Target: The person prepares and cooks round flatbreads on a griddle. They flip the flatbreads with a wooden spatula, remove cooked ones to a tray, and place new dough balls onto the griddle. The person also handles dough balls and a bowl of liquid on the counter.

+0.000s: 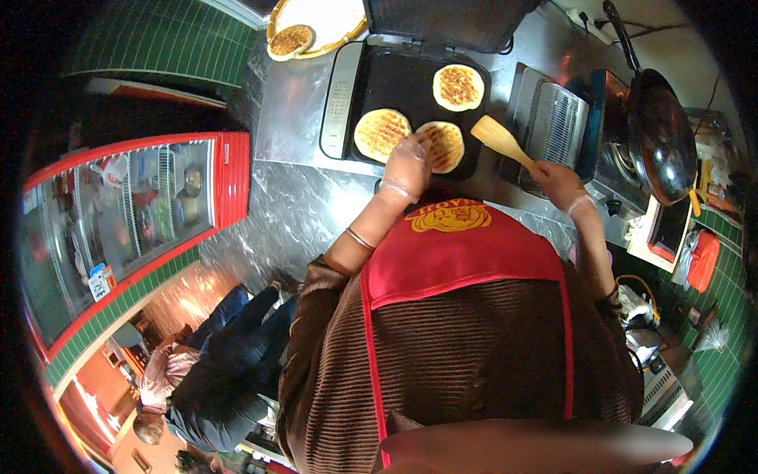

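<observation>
A black electric griddle [408, 71] lies open before me with three browned flatbreads on or above its plate. My left hand [407, 169], in a clear plastic glove, has its fingers closed at the left edge of the front right flatbread [447, 148]; the thumb side is hidden. Left of that hand sits another flatbread [382, 133]. A third flatbread [458, 87] rests farther back on the right. My right hand [559, 185], also gloved, grips a wooden spatula [500, 137] by the handle, its blade over the griddle's right edge, apart from the breads.
Beyond the griddle, a round woven tray [349, 44] carries one browned flatbread [290, 41]. To the right are a slotted metal rack [553, 118] and a stove [613, 148] with a black wok [663, 136] tilted on its side. A red-framed display fridge [234, 178] and people [219, 367] are at left.
</observation>
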Tool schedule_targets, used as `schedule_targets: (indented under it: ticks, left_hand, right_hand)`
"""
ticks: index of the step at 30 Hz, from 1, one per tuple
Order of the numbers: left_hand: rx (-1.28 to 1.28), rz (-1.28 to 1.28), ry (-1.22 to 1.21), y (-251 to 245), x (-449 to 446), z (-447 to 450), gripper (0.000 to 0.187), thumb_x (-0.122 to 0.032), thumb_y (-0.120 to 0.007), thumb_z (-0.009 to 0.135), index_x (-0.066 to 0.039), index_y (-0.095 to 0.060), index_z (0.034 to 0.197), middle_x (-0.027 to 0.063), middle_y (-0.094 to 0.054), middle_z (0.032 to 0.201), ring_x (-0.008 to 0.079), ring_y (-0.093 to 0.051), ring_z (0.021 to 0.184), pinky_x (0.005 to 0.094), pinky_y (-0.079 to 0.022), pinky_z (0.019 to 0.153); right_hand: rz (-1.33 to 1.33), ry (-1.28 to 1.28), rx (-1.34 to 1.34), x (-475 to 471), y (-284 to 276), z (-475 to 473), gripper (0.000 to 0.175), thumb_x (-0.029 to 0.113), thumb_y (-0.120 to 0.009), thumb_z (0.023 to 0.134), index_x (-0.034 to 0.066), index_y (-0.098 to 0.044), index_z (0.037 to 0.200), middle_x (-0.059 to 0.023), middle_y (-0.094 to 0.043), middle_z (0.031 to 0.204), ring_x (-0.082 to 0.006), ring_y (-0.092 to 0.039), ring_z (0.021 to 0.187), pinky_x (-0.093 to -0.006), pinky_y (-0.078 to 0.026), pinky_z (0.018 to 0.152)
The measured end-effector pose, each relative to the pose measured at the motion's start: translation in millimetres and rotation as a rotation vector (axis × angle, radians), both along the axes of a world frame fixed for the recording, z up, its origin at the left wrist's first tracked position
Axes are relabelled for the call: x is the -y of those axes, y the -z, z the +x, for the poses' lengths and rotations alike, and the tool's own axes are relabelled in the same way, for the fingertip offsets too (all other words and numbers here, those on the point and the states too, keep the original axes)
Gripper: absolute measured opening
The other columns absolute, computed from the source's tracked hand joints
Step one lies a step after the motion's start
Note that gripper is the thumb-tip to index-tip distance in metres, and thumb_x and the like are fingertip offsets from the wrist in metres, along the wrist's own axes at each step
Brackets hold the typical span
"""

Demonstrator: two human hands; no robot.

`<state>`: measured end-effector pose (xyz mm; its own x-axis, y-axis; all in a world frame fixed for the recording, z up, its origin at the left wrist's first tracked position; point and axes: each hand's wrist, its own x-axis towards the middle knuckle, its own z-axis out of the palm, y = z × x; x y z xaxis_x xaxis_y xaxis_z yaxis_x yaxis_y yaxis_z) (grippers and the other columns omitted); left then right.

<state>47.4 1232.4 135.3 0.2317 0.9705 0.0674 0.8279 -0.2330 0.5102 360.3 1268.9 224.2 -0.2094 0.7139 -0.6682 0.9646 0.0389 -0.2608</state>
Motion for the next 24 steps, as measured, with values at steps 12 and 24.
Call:
schedule_targets:
  ticks: [12, 24]
  left_hand:
    - [-0.024, 0.228, 0.057, 39, -141, 18, 0.026, -0.005, -0.051, 0.082, 0.000, -0.064, 0.104, 0.0166, -0.061, 0.113, 0.0325, -0.057, 0.107, 0.0391, -0.046, 0.093]
    - [-0.132, 0.204, 0.005, 35, -154, 14, 0.022, -0.009, -0.055, 0.079, -0.005, -0.068, 0.095, 0.0150, -0.063, 0.097, 0.0318, -0.060, 0.091, 0.0394, -0.049, 0.083]
  right_hand:
    - [0.135, -0.034, -0.085, -12, 44, -26, 0.037, 0.034, -0.043, 0.096, 0.0030, -0.064, 0.099, -0.0233, -0.065, 0.094, -0.0398, -0.062, 0.091, -0.0475, -0.048, 0.083]
    - [0.464, 0.368, -0.556, -44, 121, -58, 0.030, 0.035, -0.058, 0.088, 0.0082, -0.066, 0.097, -0.0180, -0.066, 0.090, -0.0374, -0.064, 0.083, -0.0417, -0.051, 0.073]
